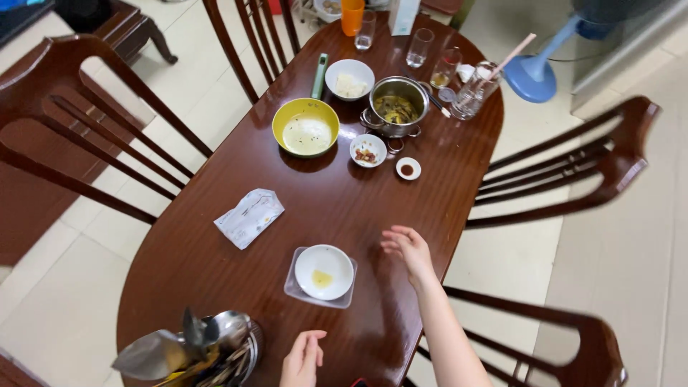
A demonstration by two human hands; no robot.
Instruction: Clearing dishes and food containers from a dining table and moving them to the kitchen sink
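**Inspector A:** Nearest edge first. What do you record?

**Inspector B:** The left hand [302, 358] rests low over the dark polished oval wooden table [215, 265], fingers loosely apart, holding nothing. Just beside it, to the left, stands a round metal container of cutlery and ladles [197, 351].

**Inspector A:** And the other hand?

**Inspector B:** The right hand [408, 247] hovers above the table, fingers lightly curled and empty. It is near, but not touching, a small white round bowl with a yellowish residue [324, 271]. That bowl sits on a clear square plastic tray [292, 288], between the two hands.

**Inspector A:** Further out?

**Inspector B:** A crumpled white paper packet [249, 216] lies left of centre. Beyond it, a yellow round bowl with pale liquid [306, 127], a small white bowl of reddish scraps [368, 150] and a tiny white sauce dish [408, 168].

**Inspector A:** Far end?

**Inspector B:** A steel pot with food remains [395, 106], a white bowl of pale food [350, 77], several clear drinking glasses [419, 47] and an orange cup [352, 16]. Dark wooden chairs [595, 161] surround the table.
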